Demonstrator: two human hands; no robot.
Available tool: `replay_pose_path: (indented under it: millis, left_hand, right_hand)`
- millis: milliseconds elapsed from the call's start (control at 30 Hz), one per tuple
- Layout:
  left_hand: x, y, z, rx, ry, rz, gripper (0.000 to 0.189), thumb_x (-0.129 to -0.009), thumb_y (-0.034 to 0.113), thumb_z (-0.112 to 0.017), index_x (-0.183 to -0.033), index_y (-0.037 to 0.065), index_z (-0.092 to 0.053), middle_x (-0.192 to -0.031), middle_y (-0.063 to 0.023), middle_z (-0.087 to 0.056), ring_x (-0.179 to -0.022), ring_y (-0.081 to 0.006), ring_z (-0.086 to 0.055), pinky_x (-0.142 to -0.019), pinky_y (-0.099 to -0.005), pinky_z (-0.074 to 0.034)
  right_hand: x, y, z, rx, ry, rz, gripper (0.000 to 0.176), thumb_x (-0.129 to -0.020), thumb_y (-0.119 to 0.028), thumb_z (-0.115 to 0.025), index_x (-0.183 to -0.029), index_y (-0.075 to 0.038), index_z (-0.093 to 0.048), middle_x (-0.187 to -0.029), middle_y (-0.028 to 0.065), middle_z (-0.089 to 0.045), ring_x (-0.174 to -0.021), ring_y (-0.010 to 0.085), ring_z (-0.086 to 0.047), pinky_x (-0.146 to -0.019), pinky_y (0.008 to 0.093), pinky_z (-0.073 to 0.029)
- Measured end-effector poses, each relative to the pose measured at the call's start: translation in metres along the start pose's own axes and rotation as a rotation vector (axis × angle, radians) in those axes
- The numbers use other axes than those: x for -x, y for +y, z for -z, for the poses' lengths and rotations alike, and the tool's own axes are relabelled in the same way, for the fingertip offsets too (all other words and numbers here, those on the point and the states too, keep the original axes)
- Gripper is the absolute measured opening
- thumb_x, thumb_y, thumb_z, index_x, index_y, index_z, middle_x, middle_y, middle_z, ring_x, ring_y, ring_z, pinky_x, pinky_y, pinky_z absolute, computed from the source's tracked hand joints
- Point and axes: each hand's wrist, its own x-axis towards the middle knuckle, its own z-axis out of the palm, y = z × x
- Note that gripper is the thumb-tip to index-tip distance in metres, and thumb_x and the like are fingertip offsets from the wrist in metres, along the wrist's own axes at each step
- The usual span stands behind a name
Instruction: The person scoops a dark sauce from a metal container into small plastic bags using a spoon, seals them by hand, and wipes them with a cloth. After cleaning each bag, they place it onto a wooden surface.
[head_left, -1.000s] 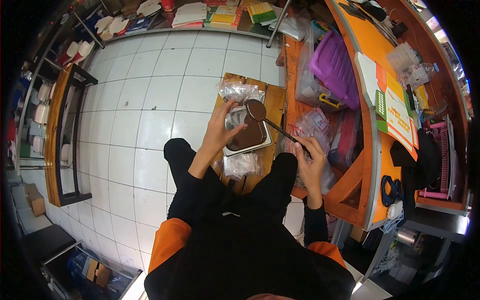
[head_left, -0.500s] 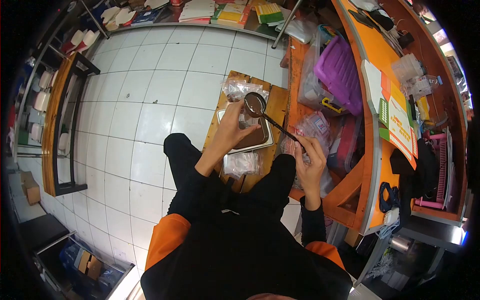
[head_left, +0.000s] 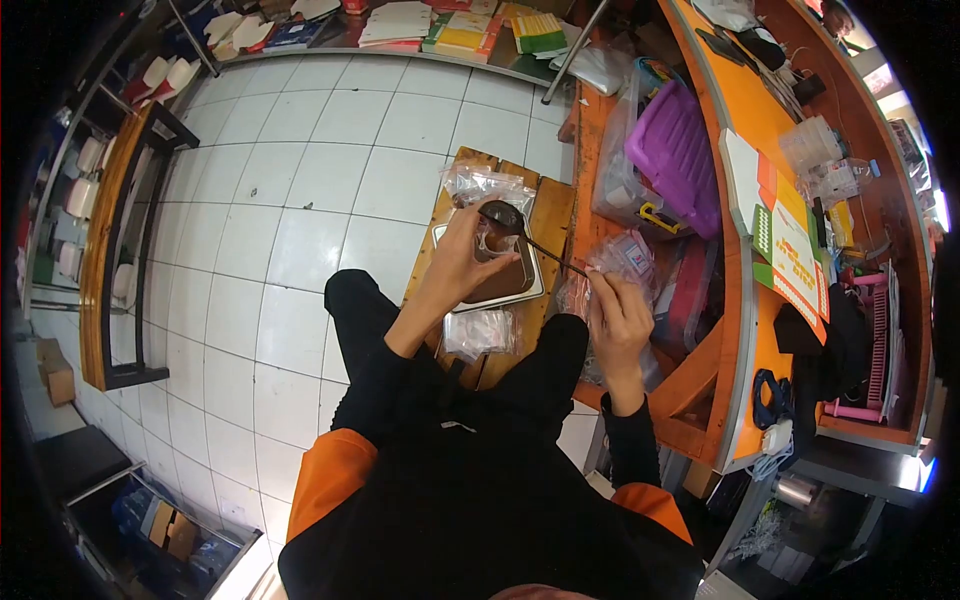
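Floor [head_left: 300, 200]: white tiles, left of the low wooden desk [head_left: 553, 215].
Left arm: black sleeve, reaching forward from the knee, forearm slanting up and right, wrist a little bent.
Left hand [head_left: 462, 262]: over the near left corner of the tray, fingers pinched narrow on a small clear bag. Which fingers grip which edge is too small to tell.
Bag [head_left: 490, 240]: held above the tray, its mouth turned up toward the spoon's bowl.
Spare bags [head_left: 478, 330]: a loose clear heap on the desk just this side of the tray. A second heap [head_left: 487, 183] lies at the far end.
Tray [head_left: 490, 304]: metal, in the middle of the desk, with brown powder [head_left: 503, 280] in it.
Spoon [head_left: 535, 243]: dark and long-handled, bowl at the bag's mouth, handle running down and right to the right hand.
Step in hand, as I judge it: spooning powder into the bag.
Doing it well: hold the bag's mouth wide and directly over the tray so spills fall back in. Tip the bowl slowly with its lip inside the mouth. Steady the long handle, since a grip at its far end magnifies any shake.
Right hand [head_left: 618, 320]: right of the desk, above the right knee, fingers closed tight on the handle's tip, wrist raised.
Right arm: black sleeve, elbow tucked close to the body.
Purple box [head_left: 672, 155]: well right, on the orange shelf, apart from both hands.
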Motion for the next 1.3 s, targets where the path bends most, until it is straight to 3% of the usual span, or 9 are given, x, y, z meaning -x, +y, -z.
replay_pose_path:
  millis: [233,333,667,733,833,967,1067,1200,1300]
  left_hand:
    - [-0.002,-0.006,0.001,0.018,0.041,-0.076,0.072,-0.065,0.018,-0.078,-0.125,0.004,-0.04,-0.111,-0.0174,-0.053,-0.094,-0.0297,-0.054,-0.081,-0.0353,-0.045]
    - [-0.002,-0.004,0.003,0.044,0.034,0.043,0.075,-0.062,0.015,-0.081,-0.125,0.004,-0.043,-0.108,-0.0095,-0.057,-0.096,-0.0192,-0.058,-0.085,-0.0309,-0.046]
    - [-0.001,-0.009,0.003,-0.017,0.061,0.022,0.077,-0.062,0.015,-0.08,-0.127,0.004,-0.04,-0.103,-0.0098,-0.059,-0.092,-0.0179,-0.058,-0.083,-0.0301,-0.046]
    - [-0.002,-0.006,0.006,-0.015,0.055,0.037,0.077,-0.062,0.015,-0.08,-0.127,0.003,-0.04,-0.103,-0.0099,-0.058,-0.089,-0.0181,-0.058,-0.082,-0.03,-0.046]
    - [-0.003,-0.002,0.011,0.017,0.006,0.081,0.076,-0.062,0.019,-0.079,-0.125,0.002,-0.04,-0.108,-0.0149,-0.055,-0.096,-0.0293,-0.054,-0.083,-0.0364,-0.043]
    - [0.002,-0.005,0.01,0.009,0.065,-0.011,0.076,-0.062,0.016,-0.078,-0.126,0.003,-0.039,-0.098,-0.0111,-0.058,-0.089,-0.027,-0.055,-0.079,-0.0353,-0.044]
    - [0.006,-0.003,0.019,-0.021,0.103,-0.001,0.074,-0.063,0.014,-0.08,-0.125,0.003,-0.041,-0.096,-0.008,-0.059,-0.086,-0.0178,-0.056,-0.079,-0.0303,-0.045]
    - [0.016,0.0,0.034,-0.078,0.177,-0.023,0.073,-0.063,0.014,-0.079,-0.124,0.004,-0.041,-0.095,-0.0082,-0.058,-0.086,-0.0184,-0.056,-0.077,-0.0296,-0.045]
    - [0.021,0.007,0.039,-0.111,0.164,0.001,0.071,-0.064,0.015,-0.079,-0.123,0.004,-0.042,-0.092,-0.0075,-0.057,-0.085,-0.0169,-0.056,-0.074,-0.0281,-0.045]
  right_hand:
    - [0.001,0.002,-0.004,0.07,0.023,0.048,0.033,-0.064,0.004,-0.064,-0.095,-0.006,-0.064,-0.084,0.0071,-0.057,-0.07,0.0221,-0.055,-0.06,0.0317,-0.044]
    - [0.0,0.003,-0.005,0.076,-0.008,0.048,0.034,-0.064,0.003,-0.064,-0.097,-0.007,-0.064,-0.084,0.0068,-0.056,-0.071,0.0214,-0.054,-0.06,0.0314,-0.044]
    - [0.0,0.003,-0.011,0.015,-0.032,0.025,0.032,-0.065,0.003,-0.063,-0.095,-0.006,-0.063,-0.084,0.0066,-0.056,-0.071,0.0223,-0.054,-0.06,0.0329,-0.045]
    - [0.0,0.002,-0.012,-0.04,-0.022,-0.011,0.028,-0.068,0.003,-0.063,-0.095,-0.005,-0.063,-0.084,0.0078,-0.056,-0.071,0.023,-0.055,-0.061,0.032,-0.045]
    - [0.0,-0.007,-0.016,-0.348,-0.023,-0.198,0.023,-0.073,0.002,-0.061,-0.095,-0.003,-0.062,-0.083,0.0101,-0.056,-0.071,0.0242,-0.056,-0.062,0.0304,-0.045]
    - [-0.006,-0.015,-0.009,-0.574,-0.098,-0.437,0.016,-0.079,0.001,-0.058,-0.095,0.0,-0.061,-0.086,0.0099,-0.06,-0.072,0.0181,-0.058,-0.063,0.0284,-0.045]
    - [0.008,-0.004,-0.023,-0.454,-0.044,-0.425,0.016,-0.079,-0.001,-0.056,-0.094,0.0,-0.062,-0.08,0.0145,-0.057,-0.072,0.0289,-0.057,-0.064,0.0338,-0.045]
    - [0.061,0.012,-0.064,-0.138,-0.303,-0.324,0.014,-0.076,-0.006,-0.055,-0.087,0.0,-0.062,-0.076,0.015,-0.055,-0.07,0.0342,-0.054,-0.065,0.0411,-0.043]
    - [0.081,0.008,-0.092,-0.167,-0.396,-0.342,0.015,-0.075,-0.008,-0.057,-0.087,0.0,-0.062,-0.082,0.0135,-0.056,-0.079,0.0341,-0.054,-0.071,0.0435,-0.042]
